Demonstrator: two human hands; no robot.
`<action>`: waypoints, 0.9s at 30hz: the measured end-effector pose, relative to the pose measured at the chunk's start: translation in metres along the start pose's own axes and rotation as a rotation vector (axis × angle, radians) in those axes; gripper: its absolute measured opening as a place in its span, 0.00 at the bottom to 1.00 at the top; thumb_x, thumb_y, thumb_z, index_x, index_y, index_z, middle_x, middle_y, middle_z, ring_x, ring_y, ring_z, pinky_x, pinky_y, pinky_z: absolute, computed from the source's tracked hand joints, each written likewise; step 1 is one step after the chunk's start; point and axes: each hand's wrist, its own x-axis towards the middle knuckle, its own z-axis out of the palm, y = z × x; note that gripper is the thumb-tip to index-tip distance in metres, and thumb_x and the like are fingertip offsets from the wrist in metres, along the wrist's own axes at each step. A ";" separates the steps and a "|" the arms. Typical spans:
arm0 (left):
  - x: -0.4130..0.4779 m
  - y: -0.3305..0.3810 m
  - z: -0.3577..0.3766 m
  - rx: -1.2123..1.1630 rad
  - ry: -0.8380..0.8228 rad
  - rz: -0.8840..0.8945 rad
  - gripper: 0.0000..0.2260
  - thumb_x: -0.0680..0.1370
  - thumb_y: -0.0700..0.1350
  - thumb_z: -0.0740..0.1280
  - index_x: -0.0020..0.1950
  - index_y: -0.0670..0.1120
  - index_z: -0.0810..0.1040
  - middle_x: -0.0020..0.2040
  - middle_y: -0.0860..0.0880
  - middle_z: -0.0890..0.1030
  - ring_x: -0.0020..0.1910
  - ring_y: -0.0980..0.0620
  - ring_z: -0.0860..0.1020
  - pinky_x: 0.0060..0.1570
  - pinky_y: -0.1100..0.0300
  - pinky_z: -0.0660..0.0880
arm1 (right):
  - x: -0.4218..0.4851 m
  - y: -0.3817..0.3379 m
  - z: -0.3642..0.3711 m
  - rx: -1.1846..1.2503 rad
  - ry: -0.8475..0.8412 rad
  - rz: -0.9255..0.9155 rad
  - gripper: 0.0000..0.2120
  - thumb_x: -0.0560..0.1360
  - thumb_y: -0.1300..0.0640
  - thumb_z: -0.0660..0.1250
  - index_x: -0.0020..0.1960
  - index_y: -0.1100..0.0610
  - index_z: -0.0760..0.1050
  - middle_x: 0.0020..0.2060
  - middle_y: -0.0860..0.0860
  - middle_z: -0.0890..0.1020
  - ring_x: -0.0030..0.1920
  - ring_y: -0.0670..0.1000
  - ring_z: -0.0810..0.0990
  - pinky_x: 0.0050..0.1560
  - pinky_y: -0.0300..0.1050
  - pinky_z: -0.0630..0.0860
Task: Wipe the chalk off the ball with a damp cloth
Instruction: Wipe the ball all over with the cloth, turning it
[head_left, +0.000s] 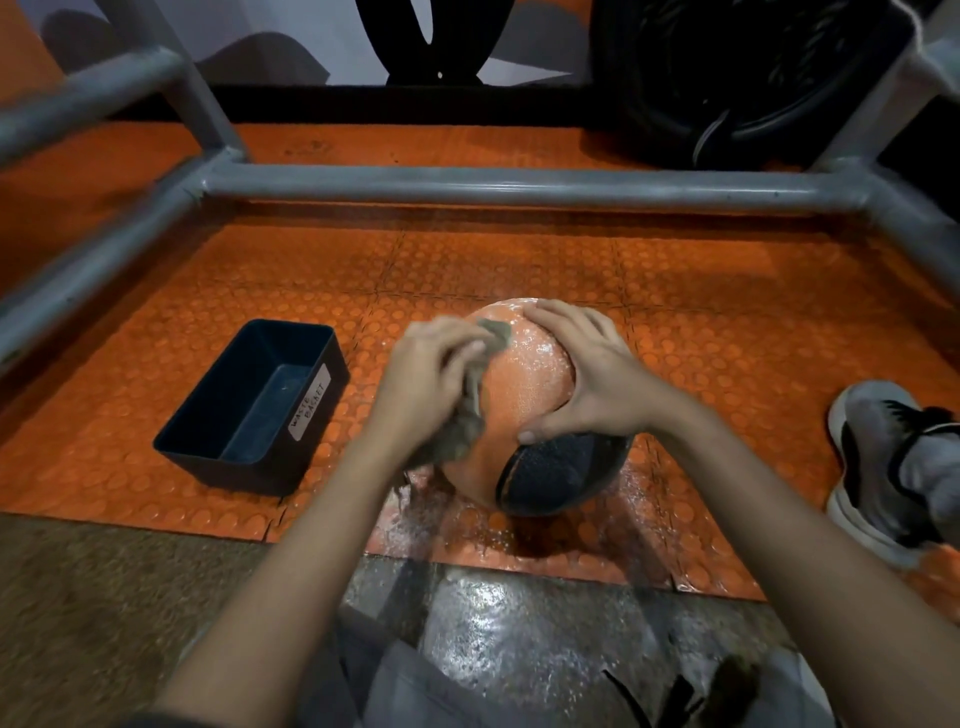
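Gripping a crumpled grey cloth (460, 436), the left hand (431, 374) presses it against the pebbled orange ball (524, 384). The right hand (587, 374) lies spread over the ball's top. Beneath both is a studded orange floor mat (519, 260); left of the left hand stands a black rectangular bin (234, 467).

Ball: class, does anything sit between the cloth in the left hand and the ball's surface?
Nothing visible does. The left hand holds the cloth right against the ball; the right hand rests on the ball's other side.
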 end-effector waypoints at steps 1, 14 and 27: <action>0.012 -0.004 -0.004 -0.007 -0.001 -0.057 0.09 0.78 0.40 0.64 0.55 0.46 0.82 0.52 0.56 0.78 0.56 0.53 0.74 0.59 0.59 0.68 | -0.001 -0.001 0.000 0.001 -0.003 0.004 0.57 0.56 0.39 0.78 0.76 0.45 0.50 0.75 0.40 0.50 0.74 0.46 0.44 0.74 0.60 0.48; 0.001 -0.004 0.000 -0.035 -0.032 0.066 0.09 0.79 0.43 0.64 0.55 0.46 0.82 0.52 0.58 0.77 0.56 0.54 0.73 0.58 0.67 0.65 | -0.003 0.002 -0.003 0.016 -0.010 0.004 0.57 0.57 0.40 0.79 0.76 0.45 0.50 0.75 0.40 0.50 0.73 0.45 0.44 0.73 0.60 0.49; -0.008 0.002 0.000 -0.020 -0.032 0.098 0.10 0.77 0.44 0.64 0.56 0.47 0.81 0.53 0.59 0.76 0.55 0.59 0.69 0.54 0.69 0.63 | 0.003 0.003 -0.005 0.023 -0.035 -0.032 0.55 0.57 0.42 0.80 0.76 0.45 0.52 0.74 0.39 0.52 0.73 0.44 0.45 0.74 0.57 0.49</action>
